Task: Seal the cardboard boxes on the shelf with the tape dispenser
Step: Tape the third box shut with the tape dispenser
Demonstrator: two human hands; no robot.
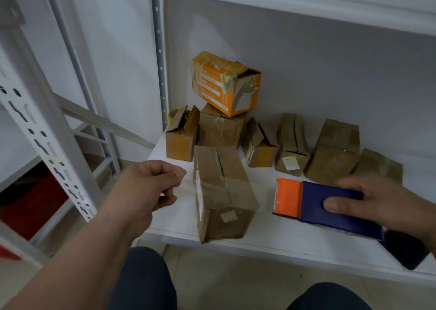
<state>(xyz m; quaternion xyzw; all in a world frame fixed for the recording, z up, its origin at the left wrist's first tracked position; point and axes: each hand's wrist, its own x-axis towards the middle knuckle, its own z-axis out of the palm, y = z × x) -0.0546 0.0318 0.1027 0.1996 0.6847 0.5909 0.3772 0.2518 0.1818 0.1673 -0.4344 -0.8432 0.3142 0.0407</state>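
Pinched between the left hand's (151, 182) thumb and fingers is the free end of a clear tape strip (188, 187), which runs rightward across the near box (221, 191) to the dispenser (328, 206). The right hand (387, 203) grips that dispenser, thumb on its blue top, fingers curled round its far side, orange mouth pointing left at the box. Box sits between the two hands, at the front edge of the white shelf (271, 241), its long axis running near to far, tilted slightly left at the far end. Its centre seam follows that same axis and gapes dark toward the far end. The strip lies crosswise to the seam, over the box's near half. The left hand is just beside the box's left wall; the dispenser lies a little apart on the right, resting on or just above the shelf.

By this view's judgement, the coming move turns on lowering the stretched strip onto the top and down both side walls, so both hands must drop together.

Count: one dispenser; one orange box (226, 83) stacked tilted on a brown one; eight brown boxes in all, seven behind the near one, two of those with flaps standing open. One tape roll (173, 115) peeks from behind the far-left box. One dark flat object (405, 250), unidentifiable, lies at the shelf's near right edge.
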